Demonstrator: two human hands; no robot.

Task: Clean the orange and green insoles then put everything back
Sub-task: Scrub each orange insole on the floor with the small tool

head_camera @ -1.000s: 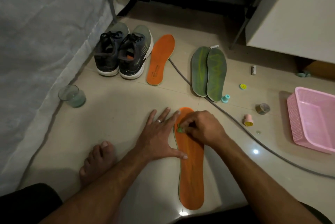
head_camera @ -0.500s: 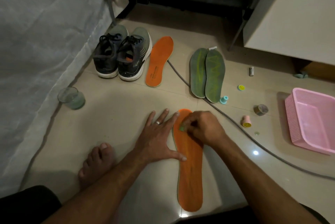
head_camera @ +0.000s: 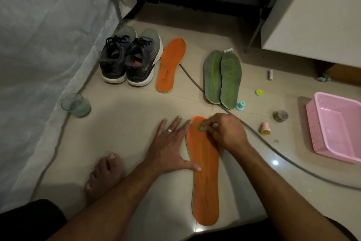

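Note:
An orange insole point(head_camera: 206, 182) lies lengthwise on the tiled floor in front of me. My left hand point(head_camera: 172, 147) lies flat with spread fingers on the floor, thumb and fingertips pressing the insole's left edge. My right hand point(head_camera: 224, 131) pinches a small green cleaning piece point(head_camera: 201, 128) against the insole's toe end. A second orange insole point(head_camera: 171, 65) lies farther back beside a pair of dark sneakers point(head_camera: 130, 59). Two green insoles point(head_camera: 222, 78) lie side by side to the right of it.
A glass point(head_camera: 76, 105) stands at the left by a grey cover. A grey cable point(head_camera: 289, 162) crosses the floor. A pink basket point(head_camera: 336, 125) sits at right, with small stampers point(head_camera: 265, 128), a tape roll point(head_camera: 280, 116) and a teal piece point(head_camera: 240, 105) nearby. My bare foot point(head_camera: 104, 174) rests lower left.
My right hand with the green piece has shifted slightly over the insole's toe end. The left hand stays pressed in place.

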